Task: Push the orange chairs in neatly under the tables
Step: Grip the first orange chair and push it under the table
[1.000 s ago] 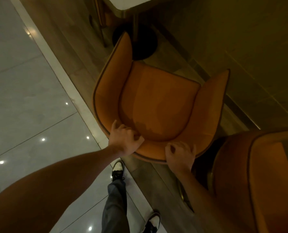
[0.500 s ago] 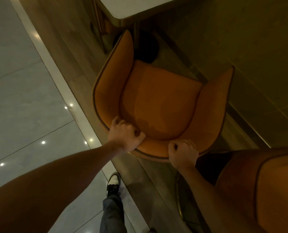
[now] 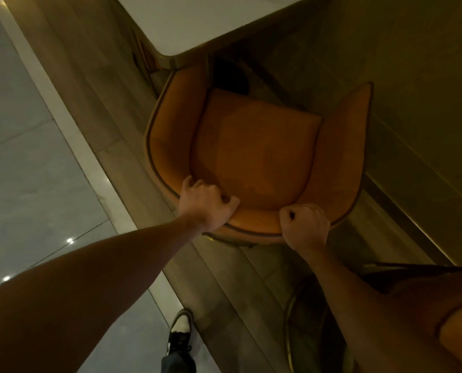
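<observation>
Orange upholstery with dark piping covers the chair [image 3: 254, 154], which stands on the wood-toned floor strip [image 3: 111, 135] facing a pale-topped table [image 3: 197, 20]. The front of its left armrest sits just under the rounded table corner; the seat cushion itself lies short of the table edge, and the right armrest reaches toward the wall side. A dark round table base [image 3: 231, 79] shows beyond the front of the seat.

Left hand [image 3: 207, 204] grasps the top edge of the backrest at its left curve, fingers curled over the rim onto the inner face and thumb lying along the top. Right hand [image 3: 304, 224] clenches the same backrest edge further right, knuckles up and fingers wrapped over the rim. Both forearms extend from the lower corners toward the chair.

A second orange chair [image 3: 440, 305] occupies the lower right, partly out of view, with a brass-coloured ring base [image 3: 287, 332] visible beneath it. Pale polished tiles [image 3: 28, 157] with small light reflections run along the left. One black-and-white shoe [image 3: 180, 332] stands on the light border at the bottom edge.
</observation>
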